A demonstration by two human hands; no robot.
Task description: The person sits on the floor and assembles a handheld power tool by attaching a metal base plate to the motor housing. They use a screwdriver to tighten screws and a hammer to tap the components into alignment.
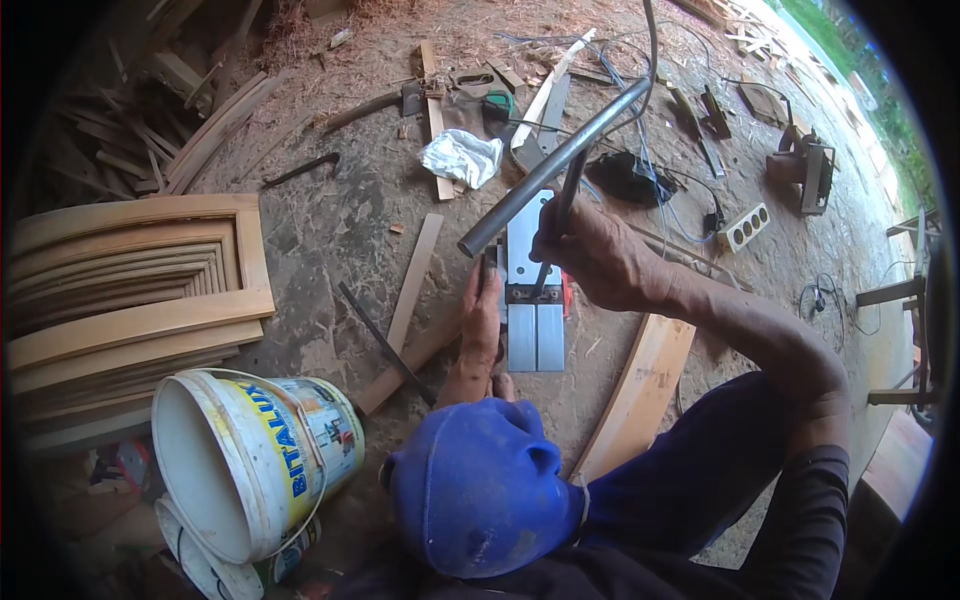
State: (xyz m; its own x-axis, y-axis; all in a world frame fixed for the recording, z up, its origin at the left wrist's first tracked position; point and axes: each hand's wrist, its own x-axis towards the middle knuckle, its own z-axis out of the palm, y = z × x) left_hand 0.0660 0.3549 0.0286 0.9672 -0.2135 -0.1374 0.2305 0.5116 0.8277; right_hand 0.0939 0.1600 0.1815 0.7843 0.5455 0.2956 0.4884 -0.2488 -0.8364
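An electric planer (pixel 536 338) lies upturned on the ground in front of me, its silver sole facing up and a dark slot across the middle. My left hand (pixel 481 318) is closed around its left side, the fingers partly hidden. My right hand (pixel 610 255) grips a dark metal rod (pixel 571 185) above the planer, the rod slanting down with its lower tip at the slot. A thick grey metal bar (pixel 555 165) crosses close over the rod's upper end; whether they are joined, I cannot tell. My blue-trousered knee (pixel 475 490) is bent near the planer.
At left stand stacked curved wooden frames (pixel 140 280) and a white bucket (pixel 260 460) tipped on its side. A wooden board (pixel 640 390) lies at right. Farther off are a white cloth (pixel 462 158), a handsaw (pixel 475 82), a power strip (pixel 744 227), another power tool (pixel 803 170) and tangled cables.
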